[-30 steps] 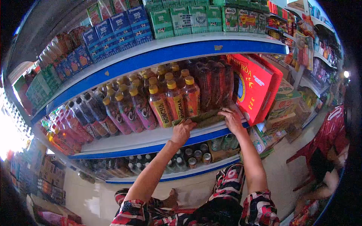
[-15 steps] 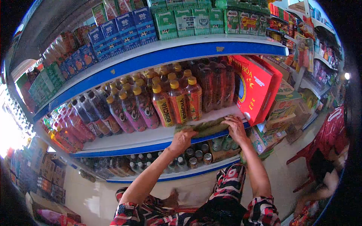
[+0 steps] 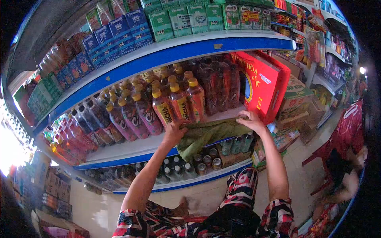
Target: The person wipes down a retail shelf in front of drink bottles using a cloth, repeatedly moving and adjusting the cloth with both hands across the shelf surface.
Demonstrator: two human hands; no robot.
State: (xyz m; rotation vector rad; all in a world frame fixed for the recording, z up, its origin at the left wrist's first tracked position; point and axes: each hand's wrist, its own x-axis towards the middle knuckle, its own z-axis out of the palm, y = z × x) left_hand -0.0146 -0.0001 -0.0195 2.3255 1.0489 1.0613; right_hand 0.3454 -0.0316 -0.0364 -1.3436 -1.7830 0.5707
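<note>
While a green cloth (image 3: pixel 208 134) spans the gap between the left hand (image 3: pixel 174 133) and the right hand (image 3: pixel 254 122) at the centre of the frame, its long axis runs left to right; its lower left part hangs in front of the blue shelf edge (image 3: pixel 119 160). The left hand grips the left end, near the yellow-capped bottles (image 3: pixel 180 101); the right pinches the right end, near the red box (image 3: pixel 266 89).

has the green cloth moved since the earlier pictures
Yes, downward: part of the green cloth now hangs over the middle shelf's blue front edge; earlier it was bunched above that edge.
</note>
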